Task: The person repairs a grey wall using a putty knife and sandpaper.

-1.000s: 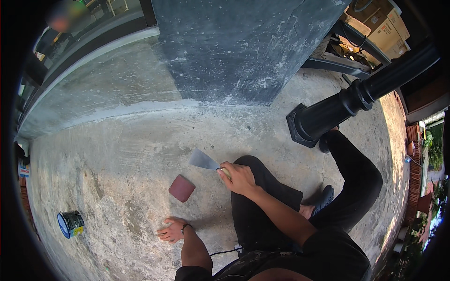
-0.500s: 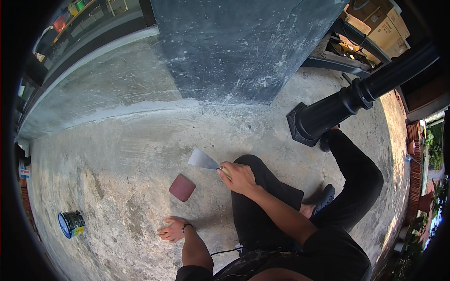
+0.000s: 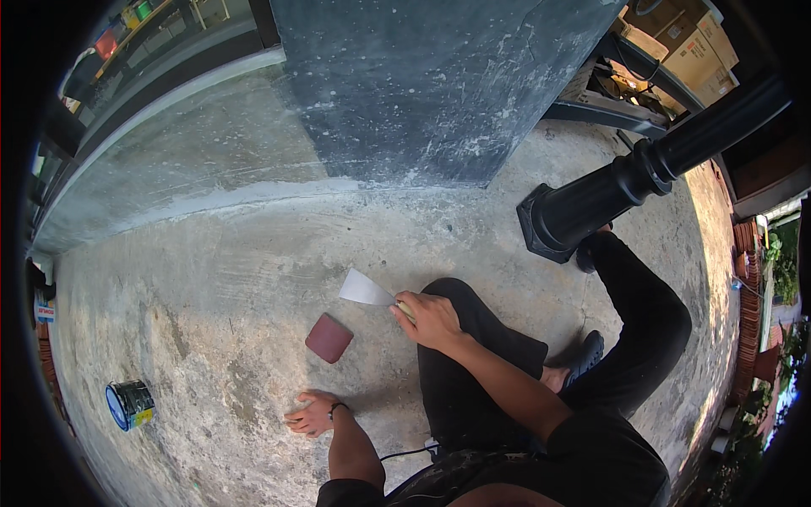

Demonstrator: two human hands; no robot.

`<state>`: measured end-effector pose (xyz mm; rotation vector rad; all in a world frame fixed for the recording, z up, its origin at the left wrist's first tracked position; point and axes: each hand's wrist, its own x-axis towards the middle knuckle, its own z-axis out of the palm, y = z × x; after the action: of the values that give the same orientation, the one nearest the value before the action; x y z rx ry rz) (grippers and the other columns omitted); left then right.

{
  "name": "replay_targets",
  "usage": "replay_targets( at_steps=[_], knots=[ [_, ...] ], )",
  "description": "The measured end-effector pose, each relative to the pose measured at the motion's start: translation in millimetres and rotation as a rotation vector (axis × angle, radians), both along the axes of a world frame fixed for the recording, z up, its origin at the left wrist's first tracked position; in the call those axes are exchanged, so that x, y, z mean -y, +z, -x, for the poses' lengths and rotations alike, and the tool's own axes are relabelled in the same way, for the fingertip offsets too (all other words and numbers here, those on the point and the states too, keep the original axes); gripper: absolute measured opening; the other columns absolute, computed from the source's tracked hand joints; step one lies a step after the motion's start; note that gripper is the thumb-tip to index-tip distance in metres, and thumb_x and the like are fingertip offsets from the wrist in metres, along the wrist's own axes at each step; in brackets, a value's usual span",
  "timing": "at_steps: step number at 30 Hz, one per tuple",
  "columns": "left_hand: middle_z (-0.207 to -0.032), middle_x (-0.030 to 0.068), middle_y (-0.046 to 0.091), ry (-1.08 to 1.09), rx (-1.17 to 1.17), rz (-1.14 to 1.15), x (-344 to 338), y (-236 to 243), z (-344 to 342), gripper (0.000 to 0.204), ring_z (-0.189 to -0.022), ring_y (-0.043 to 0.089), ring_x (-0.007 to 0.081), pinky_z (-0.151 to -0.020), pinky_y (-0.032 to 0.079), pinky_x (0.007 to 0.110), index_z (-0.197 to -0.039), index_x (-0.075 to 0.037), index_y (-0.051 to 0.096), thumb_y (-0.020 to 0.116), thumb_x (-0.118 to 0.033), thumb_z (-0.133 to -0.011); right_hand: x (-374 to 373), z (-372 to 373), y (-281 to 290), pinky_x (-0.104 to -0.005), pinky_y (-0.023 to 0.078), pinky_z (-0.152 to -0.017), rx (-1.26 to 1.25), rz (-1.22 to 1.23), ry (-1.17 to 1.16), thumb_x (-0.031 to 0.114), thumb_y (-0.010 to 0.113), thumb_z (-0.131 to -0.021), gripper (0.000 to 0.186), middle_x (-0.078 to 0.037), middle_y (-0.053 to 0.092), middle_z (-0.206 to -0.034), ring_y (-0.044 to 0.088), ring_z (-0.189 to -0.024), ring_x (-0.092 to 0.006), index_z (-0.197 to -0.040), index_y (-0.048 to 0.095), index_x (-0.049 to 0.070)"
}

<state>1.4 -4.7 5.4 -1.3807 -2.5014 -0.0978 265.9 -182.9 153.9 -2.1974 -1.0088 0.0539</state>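
Note:
My right hand (image 3: 427, 319) grips the light wooden handle of a putty knife (image 3: 365, 289), its broad metal blade pointing left, beside my bent knee. On the concrete floor (image 3: 211, 321), just left of the blade and a little lower, lies a square maroon pad (image 3: 329, 338). Below that pad, my left hand (image 3: 312, 414) rests on the floor with its fingers apart and nothing in them, a dark band round the wrist.
A paint can (image 3: 128, 404) lies at left. A dark painted column (image 3: 431, 84) and low wall (image 3: 177, 144) rise ahead. A thick black post (image 3: 591, 211) stands by my right foot. Cardboard boxes (image 3: 693, 59) fill the back right; plants (image 3: 784, 253) line the far right.
The blade's surface looks brighter now, as though tilted very slightly. My hands and the things on the floor have stayed in place.

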Motion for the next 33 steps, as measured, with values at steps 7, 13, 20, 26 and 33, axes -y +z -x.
replay_targets(
  at_steps=[7,13,20,26,33],
  knots=[
    [-0.154,0.0128,0.040,-0.005,0.014,0.007,0,1,-1,0.067,-0.143,0.037,0.0285,-0.110,0.033,0.054,-0.149,-0.011,0.042,0.036,-0.054,-0.098,5,-9,13,-0.0415,0.054,-0.064,-0.089,-0.033,-0.031,0.025,0.063,-0.096,0.021,-0.014,0.071,-0.082,0.070,-0.072,-0.0328,-0.105,0.063,0.005],
    [-0.155,0.0121,0.039,-0.007,0.016,-0.022,0,-2,1,0.068,-0.143,0.037,0.0280,-0.110,0.032,0.055,-0.149,-0.010,0.042,0.037,-0.054,-0.097,51,-117,65,-0.0398,0.047,-0.068,-0.420,-0.274,-0.125,0.009,0.052,-0.095,0.022,-0.013,0.063,-0.080,0.064,-0.072,-0.0268,-0.115,0.045,0.004],
    [-0.153,0.0116,0.042,-0.013,0.005,-0.068,-3,-4,-1,0.068,-0.142,0.038,0.0284,-0.109,0.033,0.055,-0.146,-0.010,0.045,0.037,-0.054,-0.095,87,-236,257,-0.0472,0.045,-0.065,0.260,0.259,-0.323,0.050,0.057,-0.099,0.050,-0.019,0.059,-0.066,0.061,-0.065,-0.0387,-0.092,0.062,0.001],
    [-0.152,0.0120,0.044,-0.012,-0.038,-0.074,-4,-6,7,0.068,-0.141,0.039,0.0285,-0.109,0.033,0.053,-0.147,-0.010,0.046,0.036,-0.053,-0.095,96,-257,285,-0.0465,0.048,-0.063,0.466,0.507,-0.364,0.059,0.057,-0.096,0.061,-0.020,0.059,-0.063,0.062,-0.066,-0.0404,-0.083,0.063,0.000],
    [-0.153,0.0110,0.042,-0.010,-0.003,-0.027,-1,-5,1,0.069,-0.142,0.038,0.0269,-0.111,0.031,0.052,-0.148,-0.011,0.045,0.035,-0.055,-0.096,77,-256,251,-0.0464,0.046,-0.059,0.542,0.388,-0.272,0.054,0.061,-0.096,0.057,-0.021,0.054,-0.057,0.056,-0.058,-0.0411,-0.080,0.064,-0.001]
  ],
)
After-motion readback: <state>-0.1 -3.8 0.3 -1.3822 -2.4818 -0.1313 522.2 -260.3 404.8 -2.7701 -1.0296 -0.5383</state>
